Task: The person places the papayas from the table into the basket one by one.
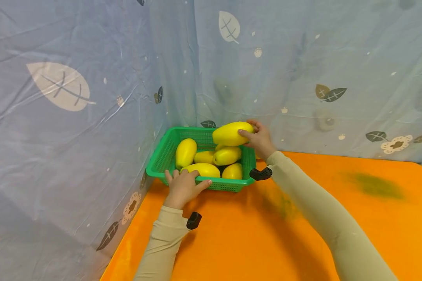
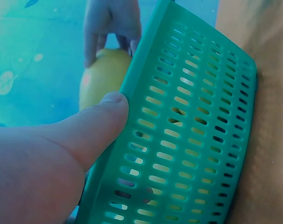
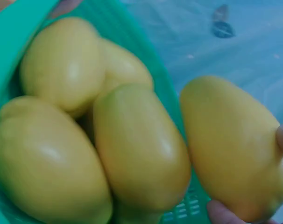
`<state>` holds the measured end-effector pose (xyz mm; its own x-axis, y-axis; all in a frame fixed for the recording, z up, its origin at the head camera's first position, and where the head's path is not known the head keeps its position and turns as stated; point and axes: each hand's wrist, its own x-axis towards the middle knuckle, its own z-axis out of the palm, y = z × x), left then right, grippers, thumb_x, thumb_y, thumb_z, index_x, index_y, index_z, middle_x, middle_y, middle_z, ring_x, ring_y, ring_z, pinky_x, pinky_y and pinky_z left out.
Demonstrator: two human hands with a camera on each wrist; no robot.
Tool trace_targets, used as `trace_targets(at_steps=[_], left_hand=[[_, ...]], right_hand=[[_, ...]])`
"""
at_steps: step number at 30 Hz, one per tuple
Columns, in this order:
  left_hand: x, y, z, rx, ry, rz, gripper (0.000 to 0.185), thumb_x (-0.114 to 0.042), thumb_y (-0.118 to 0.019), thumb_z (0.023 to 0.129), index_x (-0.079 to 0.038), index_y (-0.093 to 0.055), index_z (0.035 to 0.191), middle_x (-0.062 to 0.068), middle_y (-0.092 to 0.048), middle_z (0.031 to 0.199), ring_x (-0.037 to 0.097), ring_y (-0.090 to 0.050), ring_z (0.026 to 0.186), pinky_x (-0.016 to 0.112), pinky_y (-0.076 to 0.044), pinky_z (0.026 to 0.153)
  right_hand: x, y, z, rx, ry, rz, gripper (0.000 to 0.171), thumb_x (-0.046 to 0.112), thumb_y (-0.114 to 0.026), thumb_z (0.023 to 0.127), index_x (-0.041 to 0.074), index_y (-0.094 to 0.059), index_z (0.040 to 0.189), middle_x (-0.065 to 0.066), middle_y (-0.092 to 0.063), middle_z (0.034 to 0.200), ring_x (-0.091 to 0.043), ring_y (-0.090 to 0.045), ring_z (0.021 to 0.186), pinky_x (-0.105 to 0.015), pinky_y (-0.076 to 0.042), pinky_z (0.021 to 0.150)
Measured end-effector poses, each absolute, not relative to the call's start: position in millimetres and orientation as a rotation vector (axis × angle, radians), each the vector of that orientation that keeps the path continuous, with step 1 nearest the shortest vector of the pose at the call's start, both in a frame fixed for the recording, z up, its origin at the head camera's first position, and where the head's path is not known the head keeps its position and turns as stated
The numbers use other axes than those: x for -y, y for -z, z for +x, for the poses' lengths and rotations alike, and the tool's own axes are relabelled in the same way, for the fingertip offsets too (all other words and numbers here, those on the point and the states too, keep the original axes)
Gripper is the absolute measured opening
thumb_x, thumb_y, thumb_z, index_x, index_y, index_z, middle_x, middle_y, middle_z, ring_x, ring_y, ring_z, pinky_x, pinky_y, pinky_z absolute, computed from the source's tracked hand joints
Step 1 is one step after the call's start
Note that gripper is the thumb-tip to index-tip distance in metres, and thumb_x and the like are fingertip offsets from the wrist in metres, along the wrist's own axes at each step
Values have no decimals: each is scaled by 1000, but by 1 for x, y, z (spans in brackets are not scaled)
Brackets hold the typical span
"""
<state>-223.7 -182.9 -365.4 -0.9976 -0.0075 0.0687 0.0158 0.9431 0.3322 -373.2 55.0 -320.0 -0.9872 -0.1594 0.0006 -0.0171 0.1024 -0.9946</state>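
Note:
A green plastic basket point(image 1: 158, 162) with slotted walls stands in the corner of the table, several yellow mangoes point(image 1: 186, 153) lying in it. My right hand point(image 1: 261, 141) grips another mango point(image 1: 230, 133) above the basket's far right part. In the right wrist view this mango point(image 3: 230, 144) shows beside the pile, held at one end. My left hand point(image 1: 183, 188) holds the front rim, its fingers reaching over the edge near a mango point(image 1: 204, 170). In the left wrist view, the left thumb point(image 2: 102, 123) lies against the rim.
The orange tabletop point(image 1: 232, 234) has greenish stains to the right. Grey-blue curtains point(image 1: 285, 78) with leaf prints hang behind and to the left, close to the basket. A small black piece point(image 1: 194, 221) sits at each wrist.

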Motion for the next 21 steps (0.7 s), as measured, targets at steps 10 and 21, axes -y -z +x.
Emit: trace_targets(at_steps=[10,21], left_hand=[[181,365,-223,3036,481,-7,62,-63,-62,94,-14,-69,131,21,-65,126,54,-46,127,80,-8,117],[181,364,-223,3037,481,-1,62,-64,-62,94,-14,-70,131,21,-65,125,54,-47,127,80,-8,117]], right_hand=[[-33,335,-363,-2443,1732,-332,64,17,-66,100,17,-39,158,-21,-30,164,-37,-34,151,-54,-47,112],[-32,335,-360,-2431,1745,-366,62,17,-65,101,17,-40,157,-21,-32,164,-38,-34,152,-54,-49,110]])
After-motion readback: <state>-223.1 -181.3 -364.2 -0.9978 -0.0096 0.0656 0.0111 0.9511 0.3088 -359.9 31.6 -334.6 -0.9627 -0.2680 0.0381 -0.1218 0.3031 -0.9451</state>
